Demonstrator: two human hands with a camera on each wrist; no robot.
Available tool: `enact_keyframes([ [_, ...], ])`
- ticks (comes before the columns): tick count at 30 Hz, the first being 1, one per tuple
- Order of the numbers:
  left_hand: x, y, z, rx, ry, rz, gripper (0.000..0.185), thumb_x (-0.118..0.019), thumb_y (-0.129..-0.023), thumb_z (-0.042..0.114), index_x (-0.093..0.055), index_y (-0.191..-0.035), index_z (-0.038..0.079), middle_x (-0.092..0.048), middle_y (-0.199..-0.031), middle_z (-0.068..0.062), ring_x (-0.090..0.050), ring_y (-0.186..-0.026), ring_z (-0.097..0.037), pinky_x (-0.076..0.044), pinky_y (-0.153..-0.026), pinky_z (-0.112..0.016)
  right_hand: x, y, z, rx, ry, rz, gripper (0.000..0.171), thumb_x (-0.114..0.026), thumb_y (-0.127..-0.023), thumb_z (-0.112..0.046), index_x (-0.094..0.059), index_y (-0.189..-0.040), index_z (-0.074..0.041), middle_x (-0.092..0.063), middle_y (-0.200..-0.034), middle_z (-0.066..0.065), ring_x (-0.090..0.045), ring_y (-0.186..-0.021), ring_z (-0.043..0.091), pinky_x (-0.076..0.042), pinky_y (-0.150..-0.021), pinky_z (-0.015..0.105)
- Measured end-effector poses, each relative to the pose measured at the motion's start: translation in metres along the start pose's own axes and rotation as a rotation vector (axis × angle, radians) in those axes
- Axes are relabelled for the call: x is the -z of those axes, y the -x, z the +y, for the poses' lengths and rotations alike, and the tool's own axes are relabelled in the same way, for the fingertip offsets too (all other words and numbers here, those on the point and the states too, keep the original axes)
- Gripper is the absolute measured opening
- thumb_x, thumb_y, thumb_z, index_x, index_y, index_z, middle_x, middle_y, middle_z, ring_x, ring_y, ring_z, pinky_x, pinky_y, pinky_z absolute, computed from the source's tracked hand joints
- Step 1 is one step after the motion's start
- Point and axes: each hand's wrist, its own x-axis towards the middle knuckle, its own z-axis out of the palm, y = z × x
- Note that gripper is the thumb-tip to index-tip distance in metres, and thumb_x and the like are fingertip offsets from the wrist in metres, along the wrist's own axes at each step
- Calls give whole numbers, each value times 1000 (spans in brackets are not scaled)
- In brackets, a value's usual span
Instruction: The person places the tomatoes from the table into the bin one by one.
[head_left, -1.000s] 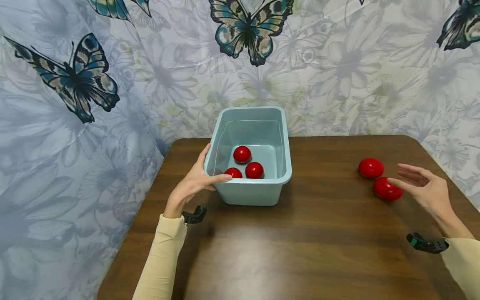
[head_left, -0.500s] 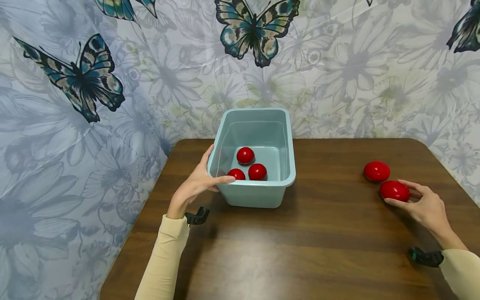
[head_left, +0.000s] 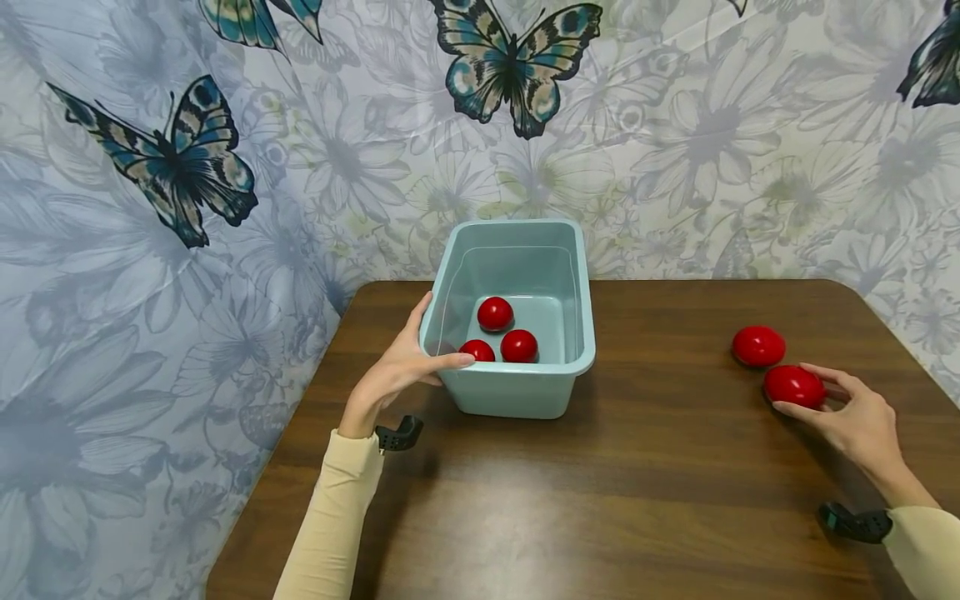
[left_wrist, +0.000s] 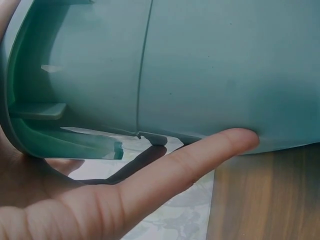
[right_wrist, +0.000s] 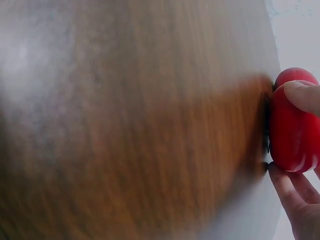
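Observation:
A pale blue-green plastic bin stands on the table with three glossy red balls inside, one of them a red ball lying farthest back. My left hand grips the bin at its front left corner, thumb over the rim; in the left wrist view a finger lies along the outer wall. On the right, my right hand holds a slightly oval red ball between thumb and fingers, at the tabletop. Just behind it lies another red ball, partly hidden in the right wrist view.
The brown wooden table has rounded back corners. Behind it hangs a cloth printed with flowers and butterflies, reaching round to the left. The bin's back end stands close to the table's far edge.
My right hand has moved from beside the nearer red ball on the right to closing its thumb and fingers on it. The left hand keeps its grip on the bin. The view has shifted slightly.

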Motion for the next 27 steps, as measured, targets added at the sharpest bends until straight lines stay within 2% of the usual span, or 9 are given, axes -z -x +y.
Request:
enact_keyframes([
  [6,-1,0,0,16,-12,6,121,-90,-83,33,-4,-167,40,-30,-164,-7,-43,-139,-49,-58,-85,-64,3,1,0,-41,-10,-13,76,-87,-88,-33,-55,-143,9,-51,-135,48,-56,-73,-15,-38,-58,3],
  [9,0,-1,-1,8,-18,2,119,-89,-84,33,-5,-167,41,-31,-163,-8,-43,-139,-49,-58,-85,-64,8,0,-5,-70,-25,-13,78,-86,-89,-36,-53,-147,6,-50,-138,46,-36,-76,-28,-38,-59,4],
  [10,1,-1,-1,11,-22,1,118,-89,-84,33,-5,-167,41,-31,-164,-7,-43,-139,-49,-58,-85,-62,10,-1,-7,-72,-29,-10,78,-85,-90,-35,-52,-148,5,-49,-139,46,-49,-78,-22,-38,-59,4],
  [12,2,-1,-2,18,-24,4,117,-88,-85,32,-4,-167,42,-30,-164,-7,-44,-139,-48,-58,-85,-61,16,-4,-14,-65,-40,1,78,-85,-90,-35,-51,-151,2,-49,-142,44,-50,-81,-21,-39,-60,4],
  [16,3,0,-2,29,-25,9,119,-88,-84,34,-3,-167,42,-29,-165,-6,-44,-139,-47,-58,-87,-62,27,-16,-35,-24,-120,22,72,-85,-91,-29,-54,-153,-10,-64,-140,2,-57,-88,-18,-44,-63,3],
  [17,3,0,-2,26,-21,8,119,-88,-84,34,-3,-167,42,-29,-165,-6,-44,-140,-48,-57,-87,-64,29,-20,-42,-14,-163,18,70,-86,-90,-26,-56,-152,-14,-66,-132,-11,-48,-84,-26,-45,-64,3],
  [21,2,2,-2,13,-15,-2,121,-90,-83,36,-4,-167,41,-31,-164,-7,-43,-140,-49,-56,-87,-66,32,-37,-79,32,-276,-19,64,-86,-90,-20,-61,-149,-20,-54,-105,-41,-55,-86,-22,-47,-66,5],
  [23,1,1,0,11,-18,-5,121,-90,-83,36,-3,-167,40,-30,-164,-8,-43,-140,-49,-56,-87,-67,30,-48,-102,71,-291,-30,63,-86,-90,-19,-61,-147,-19,-55,-105,-40,-58,-86,-20,-46,-68,4],
  [27,0,1,1,19,-26,-6,121,-89,-83,35,-2,-167,40,-28,-165,-10,-42,-140,-47,-57,-87,-65,20,-71,-163,150,-311,-31,67,-87,-89,-18,-59,-149,-9,-60,-131,-10,-61,-87,-16,-49,-73,5],
])
